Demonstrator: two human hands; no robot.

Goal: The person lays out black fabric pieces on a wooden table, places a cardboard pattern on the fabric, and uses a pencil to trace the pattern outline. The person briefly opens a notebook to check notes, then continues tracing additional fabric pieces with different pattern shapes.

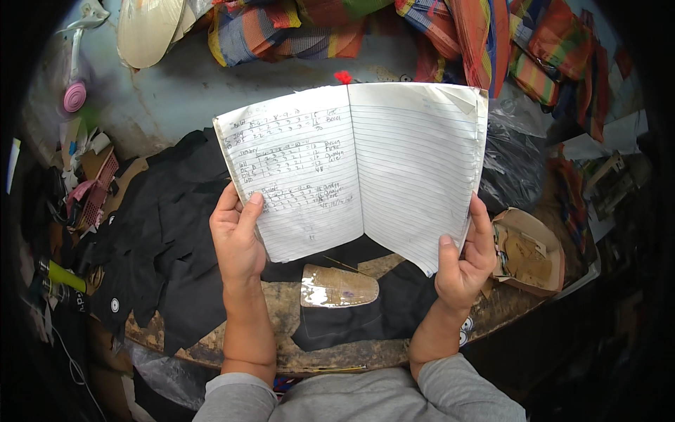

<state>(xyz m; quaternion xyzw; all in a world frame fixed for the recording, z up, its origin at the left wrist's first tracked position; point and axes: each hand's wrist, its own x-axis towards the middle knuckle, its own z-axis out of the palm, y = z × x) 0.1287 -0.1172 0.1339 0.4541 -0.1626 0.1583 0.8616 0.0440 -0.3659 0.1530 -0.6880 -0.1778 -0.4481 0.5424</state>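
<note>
An open lined notebook (411, 162) is held up above the worktable, its left page handwritten and its right page blank. My left hand (238, 232) grips the lower left edge, thumb on the page and fingers behind. At the lower right edge, my right hand (465, 264) pinches the other page the same way. A small red tuft (342, 77) sticks up at the top of the spine. Below the notebook lies a tan pattern piece (339, 287) with a shiny taped end, on black material (337, 327).
Black cut pieces (165, 239) spread over the left of the worn wooden table (281, 355). An open cardboard box (527, 253) stands at right, near black plastic (517, 155). Colourful woven material (309, 32) lies along the back. A pink basket (98, 186) and a yellow-green cylinder (65, 274) are at left.
</note>
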